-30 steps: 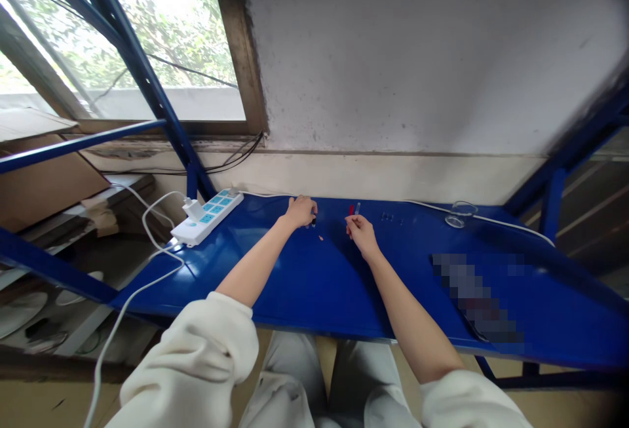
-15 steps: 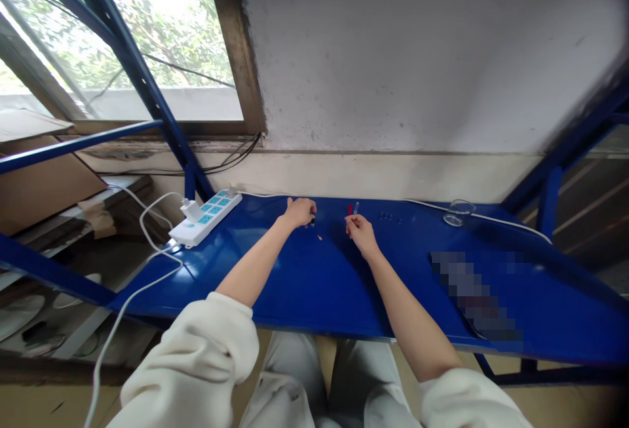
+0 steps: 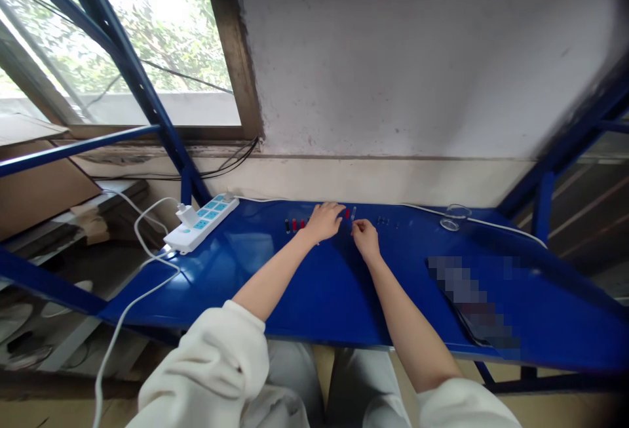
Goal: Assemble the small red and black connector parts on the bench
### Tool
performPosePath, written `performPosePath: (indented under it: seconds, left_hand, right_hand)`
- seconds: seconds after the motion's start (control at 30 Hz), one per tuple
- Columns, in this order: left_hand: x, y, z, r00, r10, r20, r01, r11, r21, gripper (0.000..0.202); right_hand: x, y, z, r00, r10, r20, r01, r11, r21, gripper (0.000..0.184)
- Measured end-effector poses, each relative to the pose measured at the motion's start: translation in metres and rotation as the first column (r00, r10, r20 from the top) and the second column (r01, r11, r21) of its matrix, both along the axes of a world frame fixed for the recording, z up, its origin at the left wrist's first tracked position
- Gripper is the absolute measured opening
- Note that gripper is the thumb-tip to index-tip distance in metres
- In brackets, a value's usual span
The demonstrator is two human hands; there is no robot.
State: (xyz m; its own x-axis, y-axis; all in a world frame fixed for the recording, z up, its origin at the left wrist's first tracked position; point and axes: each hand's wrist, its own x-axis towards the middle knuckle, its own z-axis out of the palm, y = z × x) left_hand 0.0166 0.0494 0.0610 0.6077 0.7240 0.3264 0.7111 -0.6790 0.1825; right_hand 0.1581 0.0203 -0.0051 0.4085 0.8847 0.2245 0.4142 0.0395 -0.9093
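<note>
Currently, left hand (image 3: 325, 221): mid-frame, fingers parted, beside red piece (image 3: 347, 214)
Right hand (image 3: 366, 239): mid-frame, fingertips together; cannot tell whether gripping
Clear piece (image 3: 354, 212): mid-frame, above right hand
Red cylinders (image 3: 295, 225): left of centre

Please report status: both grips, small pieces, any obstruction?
Left grip: near small red piece. Right grip: by clear piece, hold unclear. Black and red pieces: in row, left grip partly blocking view.

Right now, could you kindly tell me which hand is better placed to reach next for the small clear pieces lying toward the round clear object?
The right hand seems better placed: it is closer to the small clear pieces, while the left hand is farther left, beyond a red piece.
</note>
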Motion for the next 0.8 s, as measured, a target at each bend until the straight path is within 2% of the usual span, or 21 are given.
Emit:
performPosePath:
  seconds: [0.07,0.17,0.33,0.47,0.63,0.8]
  left_hand:
    - [0.015,-0.001,-0.012,0.999,0.015,-0.032,-0.017,0.999,-0.050,0.046]
    - [0.033,0.002,-0.027,0.993,0.107,-0.052,-0.112,0.987,-0.118,0.056]
    - [0.048,0.012,-0.042,0.973,0.225,-0.053,-0.230,0.965,-0.124,0.064]
    - [0.050,0.019,-0.044,0.971,0.223,-0.082,-0.231,0.968,-0.096,0.049]
    - [0.050,0.018,-0.037,0.968,0.248,-0.026,-0.249,0.967,-0.046,0.028]
    - [0.040,0.005,-0.032,0.955,0.245,0.165,-0.237,0.969,-0.065,0.019]
  right_hand:
    - [0.001,-0.001,0.000,0.997,-0.040,0.058,0.041,0.999,-0.013,0.020]
    - [0.002,-0.002,-0.001,0.987,-0.081,0.140,0.084,0.996,-0.017,0.021]
    - [0.003,-0.001,-0.004,0.969,-0.097,0.226,0.107,0.994,-0.033,0.024]
    - [0.005,0.002,-0.008,0.960,-0.096,0.261,0.103,0.995,-0.015,0.027]
    - [0.006,0.003,-0.011,0.911,-0.113,0.397,0.126,0.992,-0.006,0.030]
    - [0.003,0.003,-0.013,0.845,-0.030,0.534,0.087,0.993,-0.082,0.036]
